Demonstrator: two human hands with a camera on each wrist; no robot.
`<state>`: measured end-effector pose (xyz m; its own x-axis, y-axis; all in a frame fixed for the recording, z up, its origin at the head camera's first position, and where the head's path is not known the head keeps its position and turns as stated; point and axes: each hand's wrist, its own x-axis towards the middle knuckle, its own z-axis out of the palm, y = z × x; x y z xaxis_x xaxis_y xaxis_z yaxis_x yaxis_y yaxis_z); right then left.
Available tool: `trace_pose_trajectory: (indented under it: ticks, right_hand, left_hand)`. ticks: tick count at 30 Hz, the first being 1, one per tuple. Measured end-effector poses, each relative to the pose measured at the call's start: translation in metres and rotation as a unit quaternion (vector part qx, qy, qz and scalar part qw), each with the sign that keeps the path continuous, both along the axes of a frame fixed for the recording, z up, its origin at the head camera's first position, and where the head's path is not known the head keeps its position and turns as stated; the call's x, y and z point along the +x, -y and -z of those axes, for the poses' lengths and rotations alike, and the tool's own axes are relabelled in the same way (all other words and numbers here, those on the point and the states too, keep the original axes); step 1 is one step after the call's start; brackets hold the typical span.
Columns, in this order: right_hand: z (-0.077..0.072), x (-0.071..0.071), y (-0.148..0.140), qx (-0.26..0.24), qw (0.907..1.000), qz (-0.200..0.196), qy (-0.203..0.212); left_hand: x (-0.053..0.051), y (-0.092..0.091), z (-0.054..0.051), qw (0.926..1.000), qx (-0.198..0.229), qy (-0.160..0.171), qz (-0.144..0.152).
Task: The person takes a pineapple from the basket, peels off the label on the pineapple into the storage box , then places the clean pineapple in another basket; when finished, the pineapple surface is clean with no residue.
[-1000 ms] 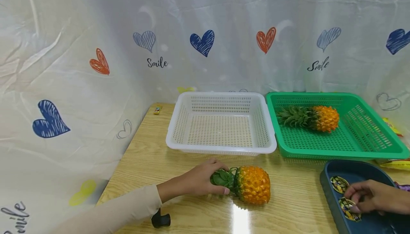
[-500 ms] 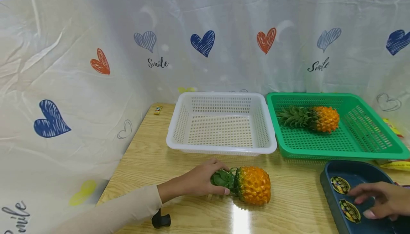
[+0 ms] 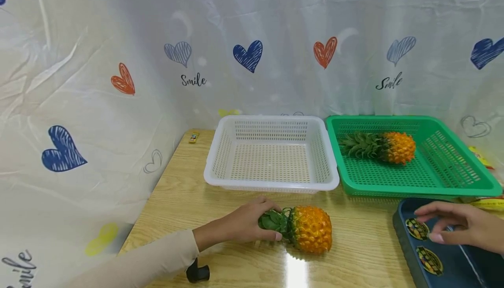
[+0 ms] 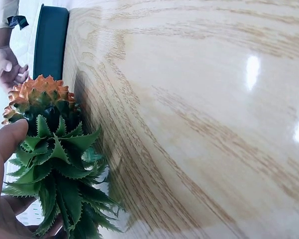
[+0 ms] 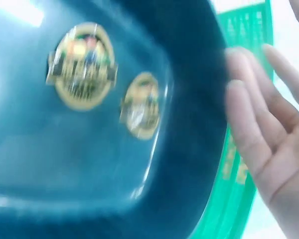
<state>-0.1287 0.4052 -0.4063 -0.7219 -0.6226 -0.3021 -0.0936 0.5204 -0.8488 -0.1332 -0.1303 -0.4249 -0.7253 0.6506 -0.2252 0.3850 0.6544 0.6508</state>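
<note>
My left hand (image 3: 252,220) grips a pineapple (image 3: 312,229) by its green leaves, and the orange fruit end points right on the wooden table. In the left wrist view the thumb lies along the spiky crown of that pineapple (image 4: 60,149). Over the dark blue tray (image 3: 456,266) at the lower right, my right hand (image 3: 466,226) hovers with loosely bent fingers and nothing held. Two oval fruit-print labels lie flat in the tray: a nearer label (image 3: 430,261) and a farther label (image 3: 416,229). The right wrist view is blurred.
A white basket (image 3: 271,186) stands behind the left hand. Beside it, a green basket (image 3: 441,178) holds another pineapple (image 3: 398,148). A small yellow packet (image 3: 193,138) lies at the back left, more yellow packaging (image 3: 488,203) at the right. A black object (image 3: 198,272) sits near the left forearm.
My right hand has let go of the nearer label and lifted up and away from the tray floor, fingers loosening. The left hand and its pineapple have stayed in place.
</note>
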Motion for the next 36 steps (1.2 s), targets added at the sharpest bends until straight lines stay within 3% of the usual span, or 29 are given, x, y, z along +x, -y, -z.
trace_pose_trajectory:
  ticks: [6,8,13,17,22,29,36]
  right_hand:
    - [-0.013,0.007,0.046,-0.014,0.9990,0.035,-0.022]
    - [-0.016,0.008,0.063,-0.042,0.9984,0.029,-0.026]
    - [-0.020,0.012,0.106,-0.111,0.9910,0.007,-0.074]
    - [-0.020,0.017,0.138,-0.113,0.9859,0.017,-0.123]
    - [-0.013,0.020,0.170,-0.087,0.9861,0.056,-0.130]
    - [0.001,0.022,0.205,-0.074,0.9829,0.060,-0.157]
    - [0.023,0.017,0.232,-0.094,0.9889,0.060,-0.099]
  left_hand:
    - [0.001,0.000,0.001,1.0000,0.005,0.001,-0.003]
    - [0.001,0.001,0.001,1.0000,0.004,0.000,-0.004]
    - [0.000,0.001,0.000,1.0000,0.003,-0.005,0.000]
    - [-0.001,0.002,0.002,1.0000,0.007,0.001,0.001]
    - [-0.003,0.002,0.006,0.9999,0.013,0.006,-0.002]
    - [-0.002,0.002,0.004,0.9999,0.014,0.002,-0.001]
    - [-0.003,0.002,0.006,0.9998,0.020,0.007,-0.005]
